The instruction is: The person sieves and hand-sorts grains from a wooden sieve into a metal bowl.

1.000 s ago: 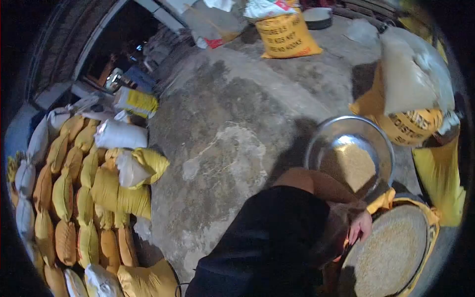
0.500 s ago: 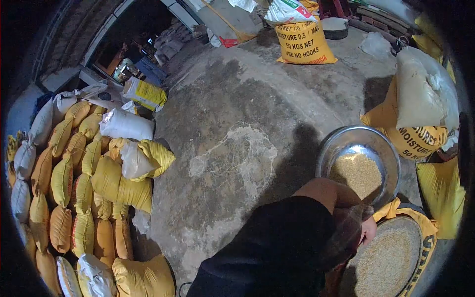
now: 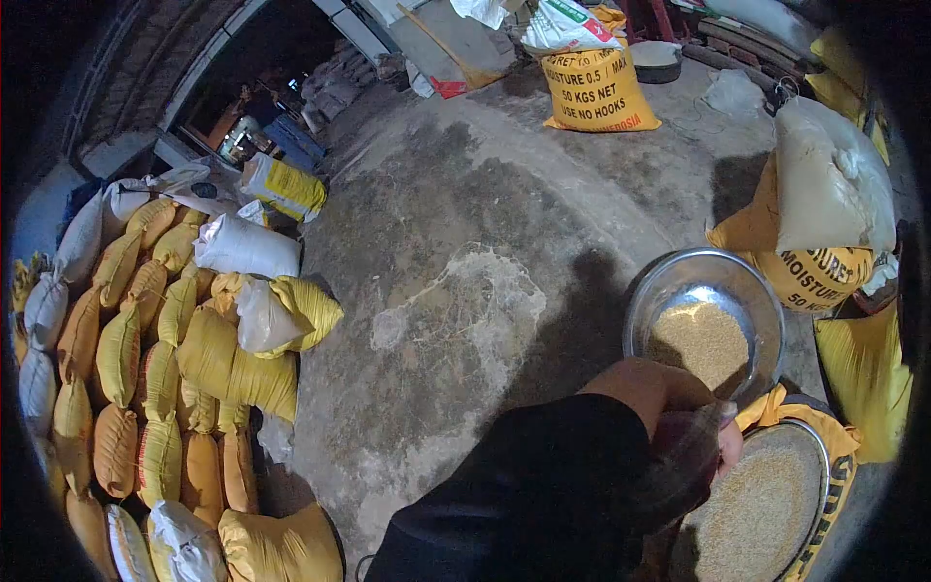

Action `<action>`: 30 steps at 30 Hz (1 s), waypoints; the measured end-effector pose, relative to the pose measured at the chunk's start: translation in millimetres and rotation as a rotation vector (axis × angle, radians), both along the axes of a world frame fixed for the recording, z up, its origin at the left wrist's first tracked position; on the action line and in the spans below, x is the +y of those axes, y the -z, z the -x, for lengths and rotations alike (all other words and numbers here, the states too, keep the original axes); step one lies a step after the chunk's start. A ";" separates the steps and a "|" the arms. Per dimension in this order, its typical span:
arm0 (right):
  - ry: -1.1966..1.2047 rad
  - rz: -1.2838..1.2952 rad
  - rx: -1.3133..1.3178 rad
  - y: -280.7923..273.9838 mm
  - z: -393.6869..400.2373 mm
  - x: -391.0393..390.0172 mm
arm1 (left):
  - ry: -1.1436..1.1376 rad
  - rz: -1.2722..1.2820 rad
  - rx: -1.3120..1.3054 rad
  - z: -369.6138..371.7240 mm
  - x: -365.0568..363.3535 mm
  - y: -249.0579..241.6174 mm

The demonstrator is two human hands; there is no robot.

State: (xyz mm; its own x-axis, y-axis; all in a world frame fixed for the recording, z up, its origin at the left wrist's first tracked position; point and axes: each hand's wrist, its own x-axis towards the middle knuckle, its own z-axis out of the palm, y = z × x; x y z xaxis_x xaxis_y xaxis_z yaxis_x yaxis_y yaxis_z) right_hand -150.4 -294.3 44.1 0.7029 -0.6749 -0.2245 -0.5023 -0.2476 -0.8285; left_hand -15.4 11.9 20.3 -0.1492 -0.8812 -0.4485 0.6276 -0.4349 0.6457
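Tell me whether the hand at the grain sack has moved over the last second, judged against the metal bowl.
Yes. The hand has sunk slightly lower, away from the metal bowl and further over the open grain sack. Part of the shift may be head movement.

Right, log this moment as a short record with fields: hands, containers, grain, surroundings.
hands: one hand shows past a dark sleeve, at the rim of the open sack; which hand it is and its grip cannot be told
open sack: yellow sack, full of grain, at lower right
bowl: metal bowl on the concrete floor, partly filled with grain
surroundings: stacked sacks at left; printed yellow sack at top
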 end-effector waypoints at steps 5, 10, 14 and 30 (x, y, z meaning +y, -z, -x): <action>0.004 -0.017 0.006 0.6 1.0 2.5 | -0.007 -0.007 0.000 2.0 2.1 -3.6; 0.006 -0.028 0.005 0.8 2.1 7.6 | -0.011 -0.005 -0.011 1.6 3.1 -7.0; 0.000 -0.029 0.016 1.5 4.5 9.1 | -0.008 -0.003 -0.011 4.3 4.8 -8.3; 0.030 -0.076 0.013 4.5 17.6 5.2 | 0.029 -0.027 -0.032 11.1 1.5 -8.3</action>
